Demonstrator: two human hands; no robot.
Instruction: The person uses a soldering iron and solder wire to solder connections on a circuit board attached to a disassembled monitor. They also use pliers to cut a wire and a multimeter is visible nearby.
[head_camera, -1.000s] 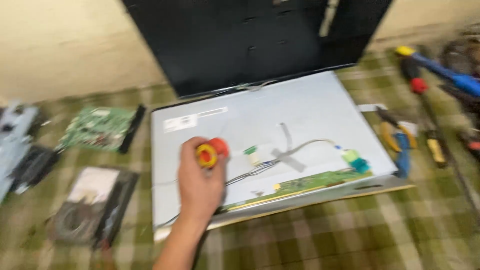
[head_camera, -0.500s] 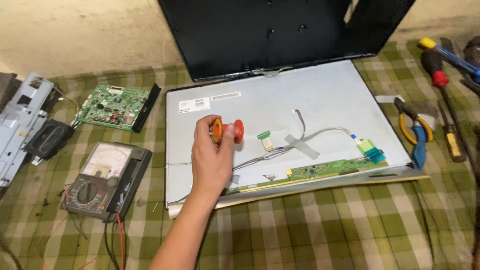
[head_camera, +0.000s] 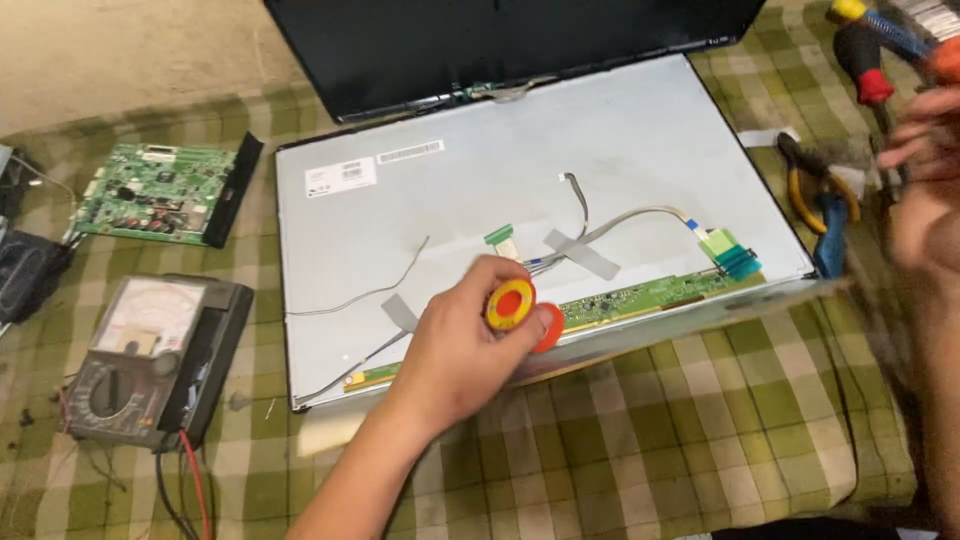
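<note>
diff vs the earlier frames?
The left hand keeps its grip on the red-and-yellow screwdriver handle and has slid down toward the panel's lower edge. A blurred right hand has come in at the right. Meter, green circuit board, pliers unchanged.

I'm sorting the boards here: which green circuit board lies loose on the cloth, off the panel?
The square green board left of the panel, above the multimeter. The other, a narrow strip board, sits along the panel's near edge.
</note>
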